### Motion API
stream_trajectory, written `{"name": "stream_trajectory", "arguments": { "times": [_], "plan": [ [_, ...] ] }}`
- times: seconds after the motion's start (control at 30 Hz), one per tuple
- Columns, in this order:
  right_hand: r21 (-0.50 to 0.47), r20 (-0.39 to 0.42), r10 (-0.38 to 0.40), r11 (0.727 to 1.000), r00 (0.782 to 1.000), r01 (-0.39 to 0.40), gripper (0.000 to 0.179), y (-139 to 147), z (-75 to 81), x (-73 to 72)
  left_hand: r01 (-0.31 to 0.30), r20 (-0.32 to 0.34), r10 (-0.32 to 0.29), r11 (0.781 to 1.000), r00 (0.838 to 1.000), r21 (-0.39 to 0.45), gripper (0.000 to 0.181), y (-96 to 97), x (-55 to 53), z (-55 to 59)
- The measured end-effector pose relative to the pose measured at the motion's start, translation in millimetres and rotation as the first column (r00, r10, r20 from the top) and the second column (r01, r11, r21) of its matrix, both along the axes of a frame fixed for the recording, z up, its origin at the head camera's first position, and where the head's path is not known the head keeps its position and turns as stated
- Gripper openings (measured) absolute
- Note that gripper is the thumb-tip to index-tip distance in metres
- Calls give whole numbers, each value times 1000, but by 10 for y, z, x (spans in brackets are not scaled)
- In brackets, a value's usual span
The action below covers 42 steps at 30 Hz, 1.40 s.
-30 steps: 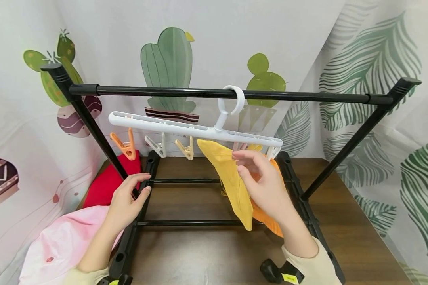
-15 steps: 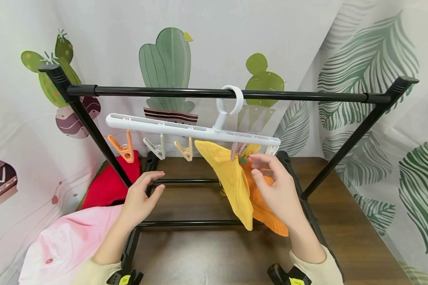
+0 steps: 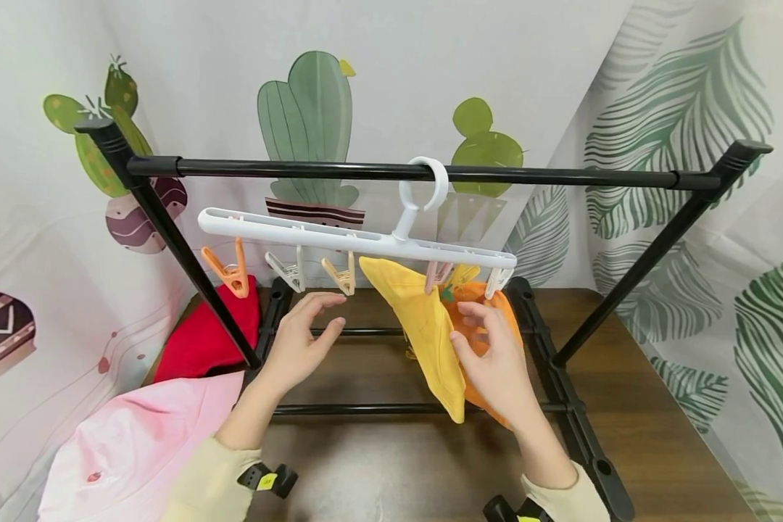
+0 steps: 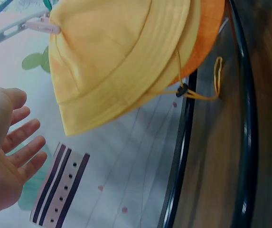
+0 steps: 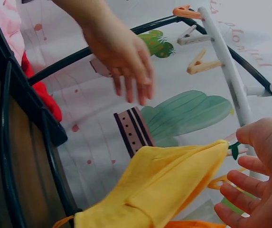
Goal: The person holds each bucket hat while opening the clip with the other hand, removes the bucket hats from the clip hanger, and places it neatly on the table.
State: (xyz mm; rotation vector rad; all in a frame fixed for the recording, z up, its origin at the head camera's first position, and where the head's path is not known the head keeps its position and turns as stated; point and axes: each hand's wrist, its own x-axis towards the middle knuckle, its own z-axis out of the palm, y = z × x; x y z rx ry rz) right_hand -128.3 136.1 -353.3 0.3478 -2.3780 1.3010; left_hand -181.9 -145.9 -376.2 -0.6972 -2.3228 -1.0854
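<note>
A yellow bucket hat (image 3: 420, 330) hangs from a pink clip (image 3: 437, 274) on the white clip hanger (image 3: 339, 238); its drawstring with a black toggle (image 4: 182, 89) dangles in the left wrist view. Behind it hangs an orange hat (image 3: 496, 304), partly hidden by the yellow one and the hand. My right hand (image 3: 499, 362) is beside the two hats with relaxed fingers, the thumb close to the yellow brim. My left hand (image 3: 300, 344) is held in the air below the cream clip (image 3: 341, 274), fingers loosely spread, holding nothing.
The hanger hooks over the top bar (image 3: 267, 168) of a black rack on a wooden table (image 3: 365, 464). Orange (image 3: 230, 270) and white clips hang at its left. A red cloth item (image 3: 212, 337) and a pink hat-like cloth (image 3: 137, 435) lie at the left.
My left hand has moved right, from the rack's left post to below the cream clip. The right hand has dropped from the clips to beside the hats, which hang on the hanger throughout.
</note>
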Motion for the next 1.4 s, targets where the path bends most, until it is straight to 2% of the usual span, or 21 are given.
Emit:
{"name": "stream_trajectory", "arguments": {
  "times": [0.23, 0.43, 0.7, 0.87, 1.1, 1.2, 1.33, 1.4],
  "plan": [
    [35, 38, -37, 999, 999, 36, 46, -53, -97, 11, 27, 38, -27, 1000, 999, 14, 26, 249, -111, 168],
    [79, 77, -80, 994, 994, 74, 49, -78, -163, 13, 123, 26, -125, 991, 992, 61, 28, 448, -223, 297],
    [109, 114, -145, 985, 983, 133, 59, -103, -245, -1, 220, 52, -227, 968, 972, 120, 25, 644, -315, 335],
    [148, 91, -180, 975, 979, 166, 59, -124, -299, -6, 208, 98, -216, 974, 972, 87, 26, 723, -351, 341],
    [159, 53, -212, 966, 976, 202, 49, -150, -338, -9, 189, 108, -196, 979, 975, 72, 27, 790, -376, 389],
    [145, 47, -216, 967, 975, 207, 44, -152, -339, -6, 235, 92, -243, 968, 966, 93, 28, 831, -389, 404],
    [150, 21, -213, 967, 977, 208, 37, -147, -347, 7, 310, 3, -312, 945, 950, 108, 26, 899, -429, 432],
    [158, 1, -210, 966, 978, 207, 33, -143, -354, 15, 305, -35, -303, 948, 952, 94, 25, 929, -439, 455]
  ]
}}
